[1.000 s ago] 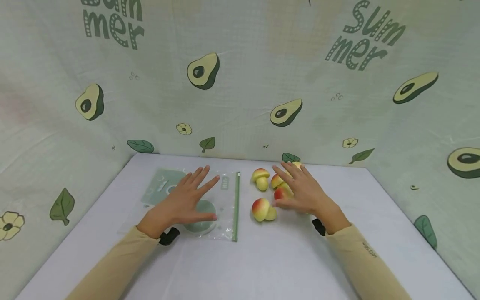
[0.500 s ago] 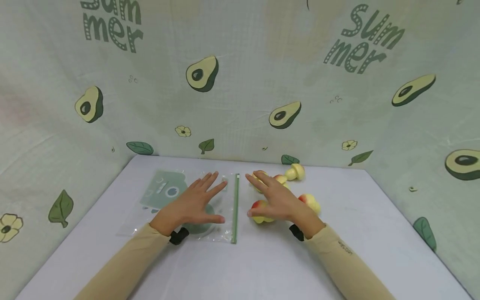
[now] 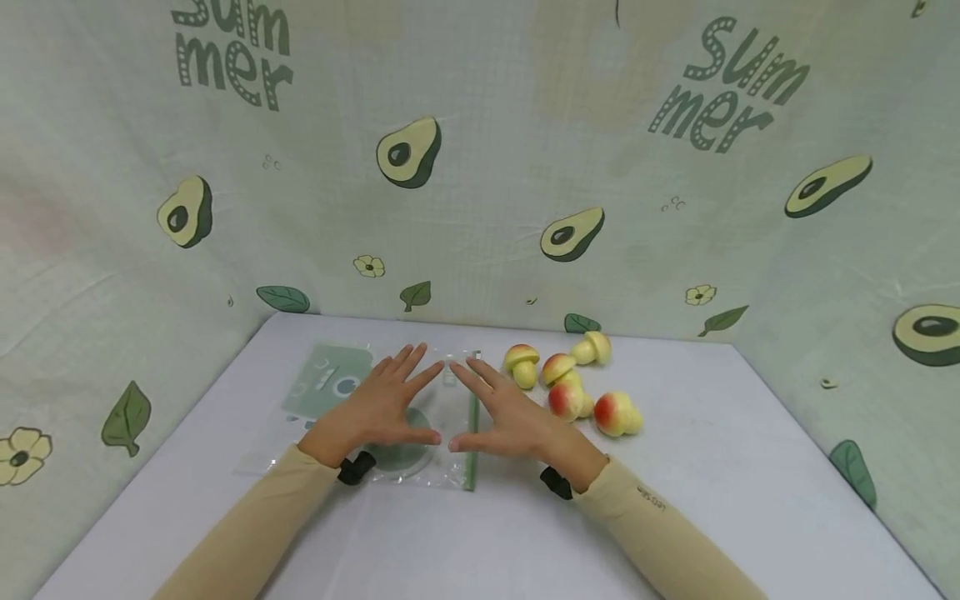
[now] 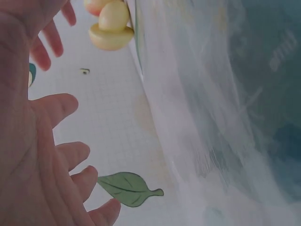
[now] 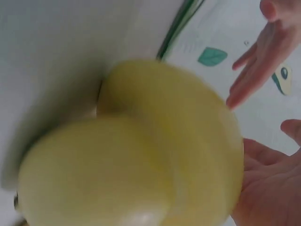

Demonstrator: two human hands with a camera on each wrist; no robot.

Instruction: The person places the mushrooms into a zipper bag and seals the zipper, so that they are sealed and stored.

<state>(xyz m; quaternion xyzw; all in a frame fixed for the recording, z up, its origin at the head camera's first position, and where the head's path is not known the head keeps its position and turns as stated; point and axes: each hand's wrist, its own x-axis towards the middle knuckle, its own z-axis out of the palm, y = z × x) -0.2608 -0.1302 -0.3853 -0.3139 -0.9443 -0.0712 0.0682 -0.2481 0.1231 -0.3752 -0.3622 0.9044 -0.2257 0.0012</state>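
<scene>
Left hand (image 3: 367,412): above clear zip bag (image 3: 447,410), fingers spread apart. Right hand (image 3: 517,418): over bag's green zip edge (image 3: 471,471), fingers likewise spread; fingertips of both hands near, not touching. Bag flat on white surface (image 3: 450,546). Five mushroom-shaped pieces (image 3: 617,414), yellow and red, visible right of bag in head view. Behind: avocado-print cloth (image 3: 480,183).
</scene>
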